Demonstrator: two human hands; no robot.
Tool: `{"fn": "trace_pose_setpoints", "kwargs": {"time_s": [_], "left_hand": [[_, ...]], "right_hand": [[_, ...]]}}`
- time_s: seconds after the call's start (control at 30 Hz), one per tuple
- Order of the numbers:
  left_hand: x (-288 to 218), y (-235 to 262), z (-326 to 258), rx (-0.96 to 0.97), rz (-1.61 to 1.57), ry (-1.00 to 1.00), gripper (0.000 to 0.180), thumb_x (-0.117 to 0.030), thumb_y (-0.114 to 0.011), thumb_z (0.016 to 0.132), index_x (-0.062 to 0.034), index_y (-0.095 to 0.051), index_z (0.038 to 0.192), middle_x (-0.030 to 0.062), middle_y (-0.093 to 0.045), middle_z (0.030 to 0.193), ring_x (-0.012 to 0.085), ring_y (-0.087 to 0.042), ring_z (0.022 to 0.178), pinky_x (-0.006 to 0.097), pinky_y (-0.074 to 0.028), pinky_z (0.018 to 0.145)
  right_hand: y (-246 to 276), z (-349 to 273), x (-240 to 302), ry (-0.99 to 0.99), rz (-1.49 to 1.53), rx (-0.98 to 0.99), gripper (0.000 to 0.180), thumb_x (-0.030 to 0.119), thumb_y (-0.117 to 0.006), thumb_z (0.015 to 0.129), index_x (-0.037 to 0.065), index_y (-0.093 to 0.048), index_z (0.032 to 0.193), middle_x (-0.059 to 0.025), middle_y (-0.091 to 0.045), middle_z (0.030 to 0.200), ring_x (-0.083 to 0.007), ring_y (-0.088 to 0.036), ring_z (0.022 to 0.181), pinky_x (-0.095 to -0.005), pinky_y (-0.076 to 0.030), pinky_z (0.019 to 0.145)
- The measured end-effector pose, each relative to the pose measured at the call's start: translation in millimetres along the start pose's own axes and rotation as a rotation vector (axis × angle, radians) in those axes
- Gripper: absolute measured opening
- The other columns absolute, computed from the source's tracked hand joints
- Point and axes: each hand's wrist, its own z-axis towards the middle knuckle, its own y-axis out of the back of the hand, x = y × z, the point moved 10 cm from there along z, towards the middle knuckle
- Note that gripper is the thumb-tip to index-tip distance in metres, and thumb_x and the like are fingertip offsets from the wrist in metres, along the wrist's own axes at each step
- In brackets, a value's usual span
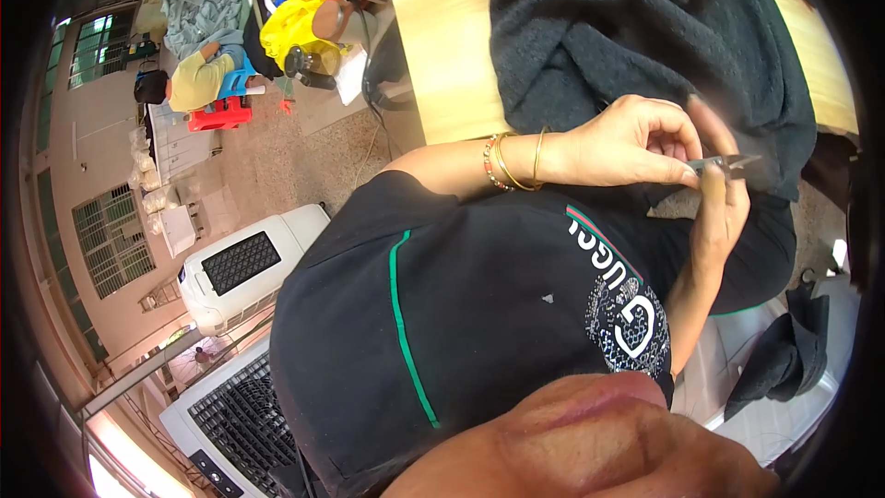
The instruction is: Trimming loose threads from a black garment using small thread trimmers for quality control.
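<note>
1. Snips (737, 164), or a small metal tool of this kind, are in front of the person, between the two hands, above the lap. The exact form is partly covered by fingers and a little blurred.
2. From the grip of the left hand (631, 143), the snips lie directly to the person's right. The left thumb and finger seem to be pinching the rear end.
3. The right hand (725, 207) comes from the near side and meets the middle of the tool with its fingers. It is nearer to the blades than the left hand. Whether its grip is pressed together on the metal or only rests against it, I cannot tell.
4. The long axis runs almost from side to side, roughly in line with the left forearm, not away from the body. The far end rises only slightly in the view.
5. The blades point to the person's right, away from the left palm. Their tips look a little apart, like a narrow fork.
6. Behind the snips is the dark cloth (636, 37), which is spread on the bench (452, 37) and hangs over its near edge. If the blades touch it, I cannot tell.
</note>
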Motion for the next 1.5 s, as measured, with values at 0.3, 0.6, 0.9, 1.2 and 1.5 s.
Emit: {"fn": "trace_pose_setpoints", "kwargs": {"time_s": [0.3,0.6,0.9,1.2,1.5], "left_hand": [[66,4,-40,0.068,-0.154,0.392,0.037,-0.01,-0.062,0.095,0.0017,-0.058,0.13,0.0114,-0.063,0.126,0.0163,-0.059,0.117,0.03,-0.048,0.099],[83,39,-80,-0.104,-0.327,0.527,0.055,-0.029,-0.047,0.103,-0.0006,-0.032,0.148,0.0198,-0.055,0.134,0.0253,-0.057,0.12,0.037,-0.046,0.102],[68,47,-73,-0.255,-0.542,0.314,0.022,-0.022,-0.051,0.103,-0.0081,-0.052,0.12,0.0174,-0.059,0.126,0.022,-0.064,0.104,0.035,-0.054,0.091],[71,55,-55,-0.307,-0.673,0.196,0.018,-0.02,-0.051,0.103,-0.0049,-0.059,0.108,0.0111,-0.068,0.106,0.0161,-0.067,0.09,0.031,-0.057,0.081],[67,60,-55,-0.351,-0.531,0.144,0.021,-0.019,-0.054,0.102,-0.0036,-0.063,0.113,0.0098,-0.07,0.102,0.0123,-0.067,0.082,0.028,-0.057,0.076]], "right_hand": [[23,-12,-44,-0.136,0.067,-0.108,0.035,0.021,-0.041,0.105,-0.003,-0.062,0.119,-0.0074,-0.066,0.094,-0.0118,-0.061,0.085,-0.0237,-0.047,0.08],[2,-12,-47,-0.066,-0.286,-0.035,0.039,0.01,-0.071,0.088,0.002,-0.06,0.124,0.0027,-0.054,0.079,-0.0034,-0.039,0.063,-0.02,-0.033,0.055],[-28,0,-29,0.052,-0.455,0.102,0.039,0.014,-0.063,0.094,0.006,-0.056,0.131,-0.0017,-0.055,0.088,-0.0102,-0.052,0.08,-0.0239,-0.044,0.076],[-45,18,18,0.282,-0.594,0.065,0.031,0.009,-0.067,0.088,0.006,-0.065,0.119,-0.0055,-0.061,0.091,-0.0158,-0.058,0.082,-0.0274,-0.046,0.075],[-44,20,-1,0.349,-0.742,0.126,0.041,0.008,-0.072,0.084,0.012,-0.068,0.124,-0.0058,-0.062,0.092,-0.0159,-0.06,0.083,-0.027,-0.049,0.076]]}}
